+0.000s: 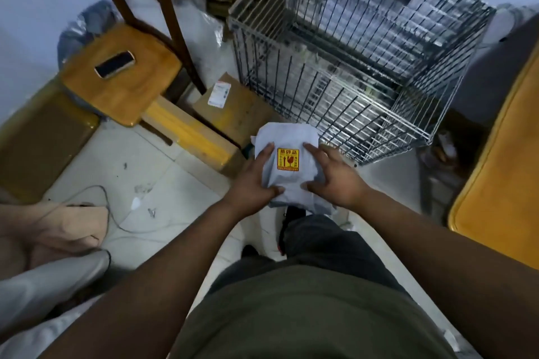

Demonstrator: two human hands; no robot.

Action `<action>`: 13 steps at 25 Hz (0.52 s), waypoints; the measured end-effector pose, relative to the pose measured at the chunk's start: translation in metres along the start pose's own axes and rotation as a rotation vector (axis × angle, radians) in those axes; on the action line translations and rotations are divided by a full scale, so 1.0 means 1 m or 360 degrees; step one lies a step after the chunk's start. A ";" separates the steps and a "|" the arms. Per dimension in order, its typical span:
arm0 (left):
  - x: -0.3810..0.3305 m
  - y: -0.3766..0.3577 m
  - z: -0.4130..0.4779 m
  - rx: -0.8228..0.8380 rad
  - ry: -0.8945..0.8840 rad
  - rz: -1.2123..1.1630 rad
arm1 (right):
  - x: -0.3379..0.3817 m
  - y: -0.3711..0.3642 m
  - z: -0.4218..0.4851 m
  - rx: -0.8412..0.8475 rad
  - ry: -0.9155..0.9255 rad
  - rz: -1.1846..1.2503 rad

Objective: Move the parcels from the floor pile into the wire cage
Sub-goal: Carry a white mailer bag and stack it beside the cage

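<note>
Big wire cage (335, 90) stands on the tiled floor (163, 172), top open, taking up most of the far right; inside is too blurred to read. To its R, a yellow-edged top (501, 172) cuts in at the frame edge. On the L sits a wooden chair (122, 87) w/ a slatted back. Between chair and cage lie cardboard parcels: a long box (186, 131) just beside the chair seat, and a labelled box (233, 111) behind it, close to the cage's L wall.

The grey parcel (287, 137), a soft poly bag, is held up off the floor in front of the person, near the cage's near corner but outside it. Both hands grip it from the sides. The L hand (253, 181) has fingers laid over the top and thumb hooked on the near edge; the R hand (332, 178) does the same on the other side.

A dark phone (114, 64) lies flat on the chair seat. A yellow-red sticker (288, 159) sits on the bag's top face between the fingertips.
</note>
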State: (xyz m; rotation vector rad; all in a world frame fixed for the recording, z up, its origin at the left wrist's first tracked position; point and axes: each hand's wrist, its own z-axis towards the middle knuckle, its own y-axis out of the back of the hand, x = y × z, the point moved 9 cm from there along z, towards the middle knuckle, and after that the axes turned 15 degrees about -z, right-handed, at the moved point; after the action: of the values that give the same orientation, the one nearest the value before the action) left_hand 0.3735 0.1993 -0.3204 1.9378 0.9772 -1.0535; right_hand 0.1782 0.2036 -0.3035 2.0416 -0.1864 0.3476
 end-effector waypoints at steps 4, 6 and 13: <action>0.058 -0.026 0.067 0.0019 0.0102 0.0018 | -0.037 -0.056 0.067 0.0160 0.0001 -0.0016; 0.101 -0.046 0.103 0.0070 0.0188 0.0051 | -0.062 -0.100 0.100 0.0246 -0.0068 -0.0042; 0.287 -0.084 0.221 0.0131 0.0444 0.0253 | -0.127 -0.286 0.217 0.0381 -0.0176 -0.0021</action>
State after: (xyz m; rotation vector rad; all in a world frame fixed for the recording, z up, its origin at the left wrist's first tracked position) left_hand 0.3352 0.1307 -0.6838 2.2331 0.9198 -0.7574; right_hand 0.1730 0.1467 -0.6798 2.3001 -0.2075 0.2587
